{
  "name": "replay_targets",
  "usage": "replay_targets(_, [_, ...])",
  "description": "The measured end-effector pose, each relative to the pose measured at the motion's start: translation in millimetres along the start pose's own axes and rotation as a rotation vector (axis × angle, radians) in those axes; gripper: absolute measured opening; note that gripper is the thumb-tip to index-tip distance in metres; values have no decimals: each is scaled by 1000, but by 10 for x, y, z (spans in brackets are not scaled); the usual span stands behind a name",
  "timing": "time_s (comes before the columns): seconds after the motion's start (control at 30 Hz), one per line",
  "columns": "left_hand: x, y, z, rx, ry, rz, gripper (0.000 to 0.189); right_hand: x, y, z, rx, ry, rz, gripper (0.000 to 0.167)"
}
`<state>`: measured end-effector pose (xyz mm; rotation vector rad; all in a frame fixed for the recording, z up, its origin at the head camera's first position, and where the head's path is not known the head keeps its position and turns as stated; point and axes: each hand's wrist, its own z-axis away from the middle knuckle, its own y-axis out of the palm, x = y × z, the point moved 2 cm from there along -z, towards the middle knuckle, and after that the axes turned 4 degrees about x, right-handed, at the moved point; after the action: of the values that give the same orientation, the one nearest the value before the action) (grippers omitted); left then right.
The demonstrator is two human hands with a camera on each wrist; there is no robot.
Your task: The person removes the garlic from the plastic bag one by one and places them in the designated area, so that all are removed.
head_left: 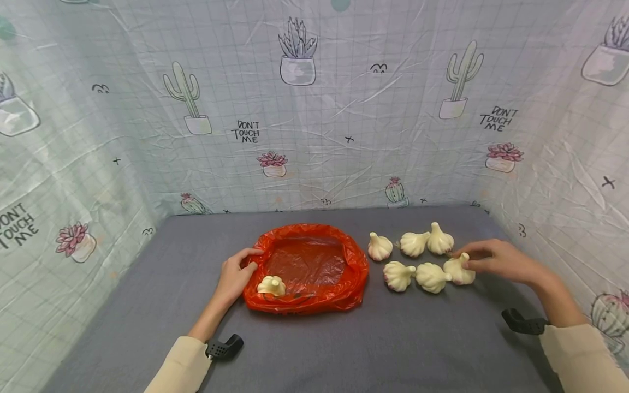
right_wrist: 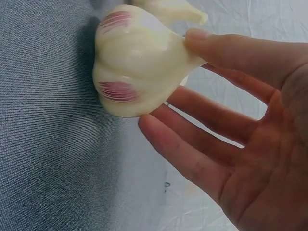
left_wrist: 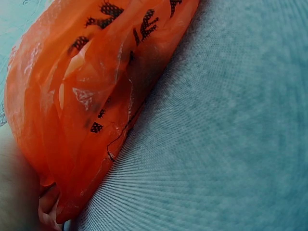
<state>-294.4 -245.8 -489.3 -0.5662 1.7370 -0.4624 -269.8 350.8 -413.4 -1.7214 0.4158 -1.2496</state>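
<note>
An opened red plastic bag [head_left: 357, 273] lies on the grey table, its mouth facing up. One garlic bulb [head_left: 271, 285] is inside, at the bag's near left. My left hand [head_left: 235, 275] grips the left rim between thumb and fingers; in the left wrist view the bag's side [left_wrist: 72, 110] hides most of that hand. On the right, my right hand [head_left: 506, 261] pinches the neck of a garlic bulb [right_wrist: 134, 62], thumb in front and fingers behind and below. That bulb is the rightmost of the near row, beside another garlic bulb [head_left: 431, 277].
More garlic bulbs stand or lie close by: one at the near row's left [head_left: 398, 276], and a back row with a bulb [head_left: 380, 246] by the bag, a tilted bulb [head_left: 413, 244] and an upright bulb [head_left: 439, 240]. A patterned curtain [head_left: 324, 136] encloses the table's back and sides.
</note>
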Motion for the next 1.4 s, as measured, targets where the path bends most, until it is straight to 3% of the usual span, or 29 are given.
replay_targets(0.37, [-4, -6, 6, -2, -5, 2, 35, 102, -34, -36, -14, -8, 125, 27])
replay_targets(0.87, [24, 0, 7, 0, 0, -2, 35, 323, -117, -32, -36, 44, 158, 31])
replay_targets(1.13, [21, -14, 7, -6, -4, -18, 34, 776, -213, -217, -87, -15, 152, 28])
replay_targets(1.4, [14, -8, -7, 4, -6, -9, 36, 1356, -172, -608, -34, -149, 106, 23])
